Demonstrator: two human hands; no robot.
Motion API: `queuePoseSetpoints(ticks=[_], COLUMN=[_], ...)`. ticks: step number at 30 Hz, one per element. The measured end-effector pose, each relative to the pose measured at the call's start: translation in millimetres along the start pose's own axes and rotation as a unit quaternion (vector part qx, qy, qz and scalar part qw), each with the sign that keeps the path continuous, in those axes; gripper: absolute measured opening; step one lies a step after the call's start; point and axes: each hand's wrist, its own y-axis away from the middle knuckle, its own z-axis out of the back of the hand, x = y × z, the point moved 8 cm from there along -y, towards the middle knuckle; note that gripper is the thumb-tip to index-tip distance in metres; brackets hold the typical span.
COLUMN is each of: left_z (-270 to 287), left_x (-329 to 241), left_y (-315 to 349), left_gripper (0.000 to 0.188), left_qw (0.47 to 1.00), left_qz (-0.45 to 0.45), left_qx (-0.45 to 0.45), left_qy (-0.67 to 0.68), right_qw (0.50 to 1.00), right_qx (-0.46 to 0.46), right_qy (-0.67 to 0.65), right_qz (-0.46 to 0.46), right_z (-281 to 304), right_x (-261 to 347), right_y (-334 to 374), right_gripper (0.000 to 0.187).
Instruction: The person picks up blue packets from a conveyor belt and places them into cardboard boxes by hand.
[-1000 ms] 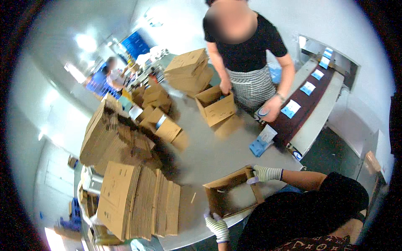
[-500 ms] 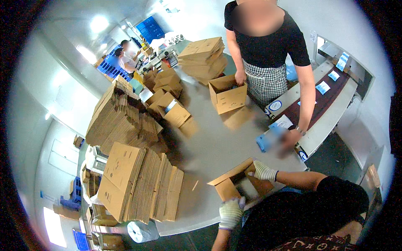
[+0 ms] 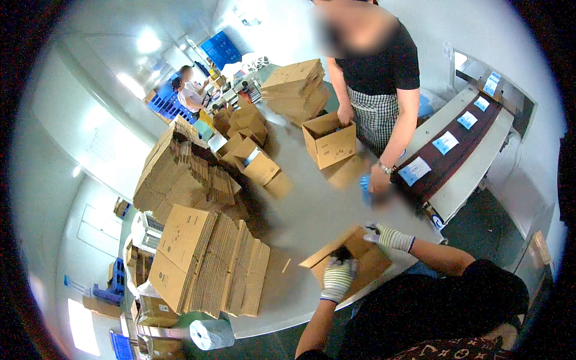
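An open cardboard box (image 3: 375, 264) stands at the near edge of the grey table in front of me. My left hand (image 3: 338, 279), in a striped knit glove, reaches over its near left side, fingertips dark and hard to make out at the opening. Beside the box's far right edge is my right hand (image 3: 393, 238), gloved alike, thumb and fingers apart and nothing seen between them. Across the table a co-worker's hand (image 3: 379, 179) is on a blue packet (image 3: 365, 187), partly blurred. The co-worker's other hand (image 3: 345, 114) touches another open box (image 3: 330, 144).
On the right, a dark conveyor belt (image 3: 435, 171) carries several blue-and-white packets. Flat cardboard stacks (image 3: 207, 264) line the table's left side, with open boxes (image 3: 258, 162) farther back. A wrapped roll (image 3: 211, 334) sits below the left table corner.
My left hand has moved up over the box's opening. My right hand has drawn out to its edge. The co-worker's hand with the blue packet has moved left, away from the belt.
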Motion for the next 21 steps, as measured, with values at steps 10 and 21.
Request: queuePoseSetpoints(ticks=[10,21], left_z=[-21.5,-154.8], left_x=[76.9,81.9], left_y=[50.3,132.6], left_gripper=[0.042,0.029], left_qw=[0.413,0.763], left_qz=[0.245,0.507], left_qx=[-0.446,-0.020], left_qy=[0.756,0.401], right_qw=[0.963,0.856], right_qx=[-0.182,0.128], right_qy=[0.151,0.466], right_qz=[0.129,0.184], right_z=[40.5,-96.3], right_x=[128.7,43.8], right_y=[45.5,12.2], right_gripper=[0.076,0.042])
